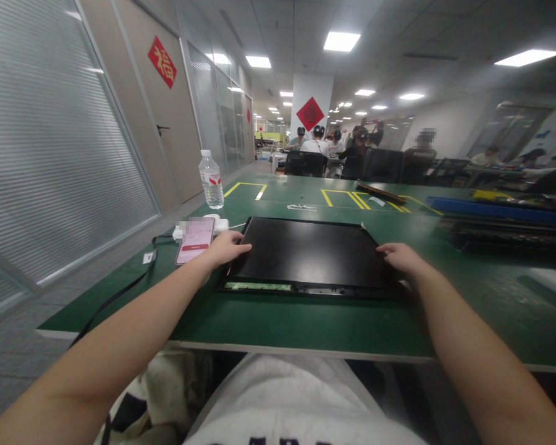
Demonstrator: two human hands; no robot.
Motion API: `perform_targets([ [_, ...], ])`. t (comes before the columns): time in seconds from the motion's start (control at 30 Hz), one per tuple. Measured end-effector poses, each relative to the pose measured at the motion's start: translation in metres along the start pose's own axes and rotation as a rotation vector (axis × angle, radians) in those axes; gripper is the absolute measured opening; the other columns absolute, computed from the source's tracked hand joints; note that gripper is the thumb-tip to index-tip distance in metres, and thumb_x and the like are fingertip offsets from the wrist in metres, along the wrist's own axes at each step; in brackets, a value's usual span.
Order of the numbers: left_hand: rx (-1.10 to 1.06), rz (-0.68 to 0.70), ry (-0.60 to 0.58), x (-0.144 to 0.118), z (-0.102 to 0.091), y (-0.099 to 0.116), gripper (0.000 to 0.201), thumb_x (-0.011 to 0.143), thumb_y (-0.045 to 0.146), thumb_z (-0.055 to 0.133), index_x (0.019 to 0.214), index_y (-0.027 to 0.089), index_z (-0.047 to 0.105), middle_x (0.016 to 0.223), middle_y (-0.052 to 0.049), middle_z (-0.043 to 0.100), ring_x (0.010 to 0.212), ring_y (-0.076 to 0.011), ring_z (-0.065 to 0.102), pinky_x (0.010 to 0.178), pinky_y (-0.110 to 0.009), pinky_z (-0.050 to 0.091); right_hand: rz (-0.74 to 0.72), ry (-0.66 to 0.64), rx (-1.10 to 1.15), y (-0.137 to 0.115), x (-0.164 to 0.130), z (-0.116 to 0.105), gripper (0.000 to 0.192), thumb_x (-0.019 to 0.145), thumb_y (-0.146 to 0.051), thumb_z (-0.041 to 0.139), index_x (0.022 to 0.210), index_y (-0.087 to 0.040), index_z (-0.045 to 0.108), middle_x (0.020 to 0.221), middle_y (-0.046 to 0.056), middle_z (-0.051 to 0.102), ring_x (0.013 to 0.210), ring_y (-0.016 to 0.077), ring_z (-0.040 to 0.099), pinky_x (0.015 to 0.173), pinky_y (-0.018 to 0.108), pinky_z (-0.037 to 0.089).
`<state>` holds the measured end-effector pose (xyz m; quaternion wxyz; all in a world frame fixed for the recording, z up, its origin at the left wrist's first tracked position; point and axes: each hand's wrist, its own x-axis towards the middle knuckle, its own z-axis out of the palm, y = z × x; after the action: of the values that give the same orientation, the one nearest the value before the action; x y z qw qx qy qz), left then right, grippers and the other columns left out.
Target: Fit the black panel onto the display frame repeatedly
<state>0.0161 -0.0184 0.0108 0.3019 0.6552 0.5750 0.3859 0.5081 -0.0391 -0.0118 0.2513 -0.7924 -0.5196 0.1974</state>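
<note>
A person sits at the near edge of a green table surface, both bare hands on a flat black screen panel. The panel lies face up near the middle of the surface's near edge, its long sides running roughly along that edge. A thin green circuit strip shows along the left part of its near border.

The left hand pinches the panel's left side, thumb on top; the right hand pinches the right side between thumb and fingers. How far the fingers reach underneath cannot be told.

The step in hand seems to be holding or positioning the panel by its two sides; any lift or shift would call for an even grip and a level panel, with care for the exposed strip.

Towards the surface's left edge, a phone lies beside the left hand, and a clear water bottle stands upright beyond it. Towards the right edge lies a long blue piece.
</note>
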Motion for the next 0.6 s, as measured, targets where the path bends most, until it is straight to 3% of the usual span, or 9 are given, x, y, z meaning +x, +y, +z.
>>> perform_targets([
  [0.23, 0.062, 0.06, -0.026, 0.0023, 0.0008, -0.0048, 0.016, 0.057, 0.03, 0.081, 0.065, 0.021, 0.071, 0.072, -0.004, 0.07, 0.073, -0.0251, 0.063, 0.069, -0.031, 0.047, 0.02, 0.024, 0.137, -0.0003, 0.0003, 0.0002, 0.049, 0.067, 0.004, 0.055, 0.105, -0.015, 0.079, 0.11, 0.012, 0.075, 0.094, 0.0216, 0.07, 0.079, 0.026, 0.053],
  [0.4, 0.038, 0.083, -0.007, 0.0042, 0.0018, -0.0036, 0.018, 0.052, 0.026, 0.083, 0.056, 0.022, 0.066, 0.076, -0.005, 0.068, 0.086, -0.0291, 0.065, 0.077, -0.033, 0.051, 0.068, 0.002, 0.203, 0.0009, 0.0002, 0.0008, 0.052, 0.065, 0.002, 0.056, 0.108, -0.015, 0.078, 0.11, 0.012, 0.074, 0.085, 0.0217, 0.071, 0.073, 0.028, 0.054],
  [0.6, 0.092, 0.108, 0.014, 0.0049, 0.0022, -0.0033, 0.02, 0.053, 0.026, 0.084, 0.053, 0.024, 0.064, 0.08, -0.007, 0.068, 0.095, -0.0327, 0.065, 0.089, -0.037, 0.052, 0.017, -0.025, 0.238, 0.0094, 0.008, 0.0045, 0.054, 0.062, 0.0, 0.055, 0.108, -0.015, 0.077, 0.104, 0.011, 0.076, 0.087, 0.0224, 0.071, 0.07, 0.027, 0.054],
])
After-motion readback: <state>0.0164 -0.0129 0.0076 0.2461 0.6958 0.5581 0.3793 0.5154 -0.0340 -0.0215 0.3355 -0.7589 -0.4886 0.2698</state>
